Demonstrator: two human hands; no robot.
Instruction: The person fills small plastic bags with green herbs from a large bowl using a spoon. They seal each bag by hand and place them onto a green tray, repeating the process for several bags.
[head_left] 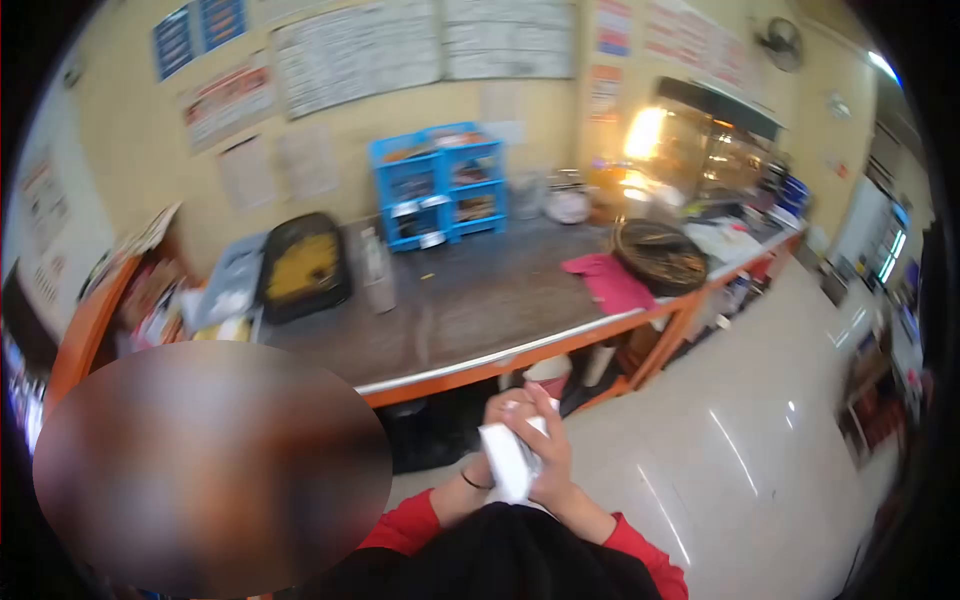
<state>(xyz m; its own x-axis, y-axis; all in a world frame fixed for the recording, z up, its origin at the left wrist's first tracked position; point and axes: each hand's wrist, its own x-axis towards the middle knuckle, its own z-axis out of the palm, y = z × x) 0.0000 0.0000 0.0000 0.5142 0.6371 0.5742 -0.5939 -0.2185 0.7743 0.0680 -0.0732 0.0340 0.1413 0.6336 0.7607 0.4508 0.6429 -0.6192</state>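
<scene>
My two hands meet low in front of my body, at waist height, beyond the table's front edge. My left hand (503, 412), with a dark band at its wrist, has its fingers bent and pressed against my right hand. My right hand (552, 452) is closed around the other side. Between them is a white, flat-sided thing like a folded paper or small packet (507, 464); its kind is blurred and partly hidden by the fingers. Just past the fingertips, under the tabletop, is a red and white tub (549, 374).
The dark table (450, 320) bears a black tray with yellow contents (305, 262), a clear bottle (376, 268), a blue rack (440, 185), a pink cloth (608, 282) and a round basket (660, 257). Shiny floor (690, 450) lies right. A blurred oval hides the lower left.
</scene>
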